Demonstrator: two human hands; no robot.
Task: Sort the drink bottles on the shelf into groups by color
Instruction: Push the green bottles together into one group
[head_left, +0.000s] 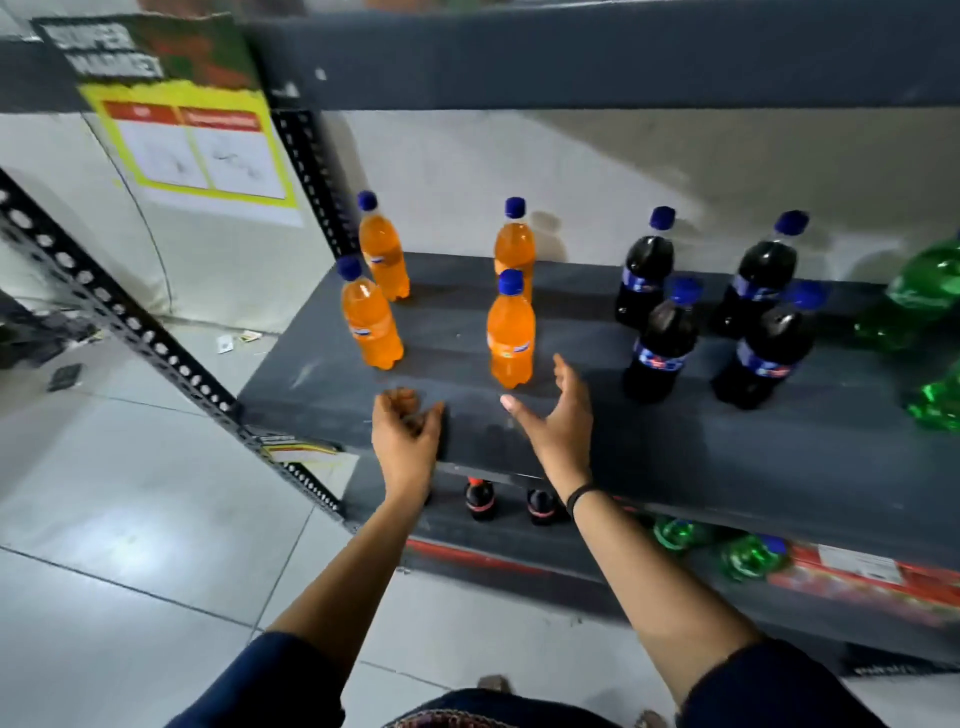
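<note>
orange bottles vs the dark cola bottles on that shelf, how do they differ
The orange bottles hold bright orange drink; the dark cola bottles look near black. The orange group stands at the shelf's left end, spread apart; the cola group stands further right, packed closer. Both are groups of four, upright, with blue caps.

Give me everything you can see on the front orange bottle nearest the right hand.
The front orange bottle is a clear plastic bottle full of bright orange drink, with a blue screw cap and a small label band at mid-body, print unreadable. It stands upright on the dark grey shelf, the front right one of four orange bottles, directly in front of another. The right hand is open just beside its base, not touching it. The left hand, loosely curled, is farther left. Nothing but the shelf touches it.
</note>
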